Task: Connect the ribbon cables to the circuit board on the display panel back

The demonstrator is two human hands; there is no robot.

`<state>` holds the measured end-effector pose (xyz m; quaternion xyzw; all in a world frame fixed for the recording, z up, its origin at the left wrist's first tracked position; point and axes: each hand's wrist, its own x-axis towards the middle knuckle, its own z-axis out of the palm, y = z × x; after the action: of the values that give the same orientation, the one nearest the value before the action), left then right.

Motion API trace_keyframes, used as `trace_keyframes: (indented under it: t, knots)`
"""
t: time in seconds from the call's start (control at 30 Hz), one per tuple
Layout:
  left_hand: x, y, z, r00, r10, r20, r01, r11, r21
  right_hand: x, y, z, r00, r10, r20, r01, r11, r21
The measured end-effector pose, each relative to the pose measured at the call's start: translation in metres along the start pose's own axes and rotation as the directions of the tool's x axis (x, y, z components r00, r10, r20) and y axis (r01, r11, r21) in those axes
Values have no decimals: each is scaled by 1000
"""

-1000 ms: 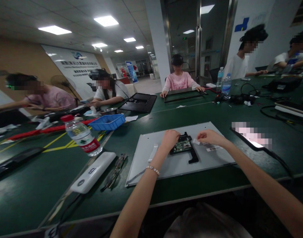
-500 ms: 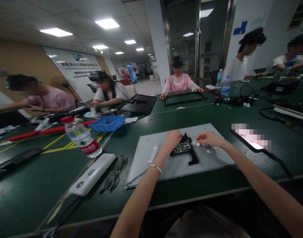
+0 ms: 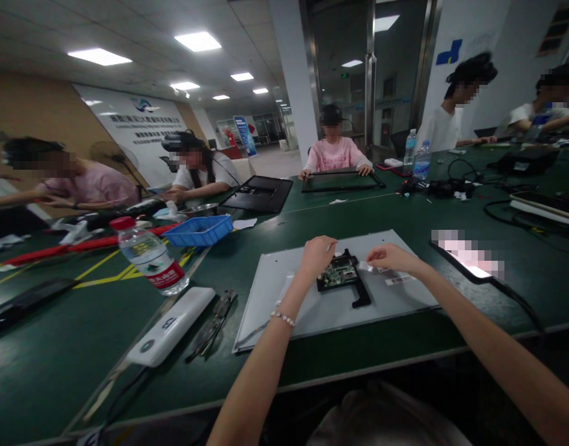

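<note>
A light grey flat panel [image 3: 266, 279] lies on the green table in front of me. On it rests a green circuit board [image 3: 333, 274] with a black bracket [image 3: 361, 291] along its right side. Just off the board's upper left edge, my left hand [image 3: 318, 255] is closed with its fingertips together; what they hold, if anything, is too small to make out. To the right of the bracket, my right hand [image 3: 390, 256] pinches a pale shiny strip [image 3: 366, 266] above the panel. A white label [image 3: 400, 280] is on the panel below this hand.
Left of the panel lie folded glasses [image 3: 212, 325], a white power bank [image 3: 173, 325] and a water bottle [image 3: 149, 257]. Beyond stands a blue tray [image 3: 198, 231]. A lit phone [image 3: 468, 257] with a cable is at right. Several people sit around the table, one holding a black frame [image 3: 343, 189].
My left hand has moved a little left and up, off the board's upper edge, uncovering more of the board. My right hand stays nearly in place with the pale strip.
</note>
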<state>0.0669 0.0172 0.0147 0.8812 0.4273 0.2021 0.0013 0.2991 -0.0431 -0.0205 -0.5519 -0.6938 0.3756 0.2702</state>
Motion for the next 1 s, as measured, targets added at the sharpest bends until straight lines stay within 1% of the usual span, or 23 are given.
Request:
trace_keyframes:
  t: [0.07,0.17,0.27,0.33,0.43,0.53,0.63,0.73,1.0]
  knots:
    - [-4,8,-10,1000,11,-3,-11,1000,-10,0,-1,0,1000,13,10,-13,1000,27]
    - [-16,25,-19,994,104,28,-104,994,-12,0,-3,3,999,41,12,-42,996,82]
    - [-31,39,-19,978,202,49,-201,979,-21,1,-4,7,999,53,-6,-52,991,121]
    - [-39,44,-15,973,226,51,-225,974,-29,1,-5,10,998,55,-10,-53,989,140]
    - [-46,43,-10,958,281,64,-277,959,-61,1,-4,13,1000,19,4,-20,991,132]
    - [-49,39,-7,935,349,68,-341,934,-112,4,-1,16,1000,-27,-3,27,997,75]
    - [-50,36,-7,928,369,43,-360,922,-144,9,4,19,997,-81,-8,82,996,47]
    - [-51,35,-5,916,397,50,-386,909,-156,12,7,22,990,-139,9,138,990,42]
    - [-52,34,-2,906,417,72,-404,903,-148,8,2,25,989,-151,2,151,988,22]
